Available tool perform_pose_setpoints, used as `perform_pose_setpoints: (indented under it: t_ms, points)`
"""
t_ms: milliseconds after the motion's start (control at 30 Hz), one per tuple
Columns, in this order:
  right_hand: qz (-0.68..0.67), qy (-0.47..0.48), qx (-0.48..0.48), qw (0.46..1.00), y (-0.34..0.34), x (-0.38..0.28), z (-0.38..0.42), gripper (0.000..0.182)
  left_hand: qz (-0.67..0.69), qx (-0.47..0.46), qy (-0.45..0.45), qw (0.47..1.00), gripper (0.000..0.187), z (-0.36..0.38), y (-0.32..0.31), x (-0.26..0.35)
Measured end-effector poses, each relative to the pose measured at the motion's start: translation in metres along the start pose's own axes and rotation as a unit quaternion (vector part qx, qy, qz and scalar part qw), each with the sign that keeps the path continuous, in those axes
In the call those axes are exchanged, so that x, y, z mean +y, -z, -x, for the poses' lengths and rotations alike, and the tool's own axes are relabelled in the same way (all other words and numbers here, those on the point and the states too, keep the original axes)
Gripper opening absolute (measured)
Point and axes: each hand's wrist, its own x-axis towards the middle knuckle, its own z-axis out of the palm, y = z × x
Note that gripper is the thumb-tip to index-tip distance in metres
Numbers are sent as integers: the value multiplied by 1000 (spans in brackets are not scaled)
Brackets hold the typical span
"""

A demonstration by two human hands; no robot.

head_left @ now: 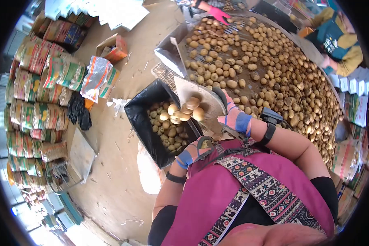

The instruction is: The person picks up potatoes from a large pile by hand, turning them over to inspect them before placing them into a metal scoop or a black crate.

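Observation:
Several potatoes (184,113) tumble, slightly blurred, off a pale scoop-like chute (209,102) above a black-lined box (137,108) that holds many potatoes (170,133). My right hand (235,115), in a pink, blue and grey glove, grips the right edge of this chute. Beside the box's right rim is my left hand (194,151), in a similar glove, its dark fingers curled round what looks like a potato (206,144).
A large round table (254,76) bears many loose potatoes. Across it are a pink-gloved hand (219,14) and another person (334,39). Filled sacks (49,115) are stacked at the left, near an orange carton (115,48) and a flat board (81,153).

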Motion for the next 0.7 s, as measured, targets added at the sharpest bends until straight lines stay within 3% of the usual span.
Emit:
perform_pose_setpoints:
  t_ms: [67, 167, 267, 333, 367, 400, 433, 467, 533, 567, 600, 667, 700]
  points:
    - [-34, 18, -16, 999, 4, -6, 0, 99, -14, 19, 18, 1000, 54, 10, -3, 2]
    - [-122, 17, -6, 992, 16, -26, 4, 96, 72, 18, 10, 997, 55, 13, -2, -5]
    - [-204, -17, 29, 978, 40, -17, 26, 81, 85, 12, -46, 995, 53, 13, 1, -4]
    - [-199, -153, -54, 967, 69, -15, 41, 65, 17, 31, -192, 981, 52, 7, -1, -6]
    - [-199, -152, -48, 967, 66, -21, 47, 65, 16, 26, -193, 981, 52, 4, -4, 2]
    - [-427, -162, 2, 890, 59, -29, 59, 59, 218, -8, -143, 965, 51, 3, -9, 17]
    - [-629, -159, 53, 759, 53, -33, 70, 55, 409, -42, -83, 908, 51, -2, -16, 30]
    - [-630, -153, 62, 759, 48, -34, 79, 55, 405, -52, -80, 909, 51, -11, -22, 39]
    - [-673, -172, 128, 708, 43, -30, 99, 53, 370, -115, -167, 907, 51, -36, -38, 57]
    - [-652, -172, 169, 719, 42, -12, 109, 53, 364, -132, -161, 908, 51, -50, -49, 66]
    - [-661, -202, 140, 709, 47, -13, 121, 47, 289, -150, -184, 928, 47, -65, -61, 74]
    - [-563, -193, 168, 786, 54, -9, 140, 39, 201, -200, -200, 938, 44, -84, -79, 75]
    - [-525, -186, 179, 811, 60, -1, 156, 36, 238, -247, -123, 931, 40, -99, -87, 67]
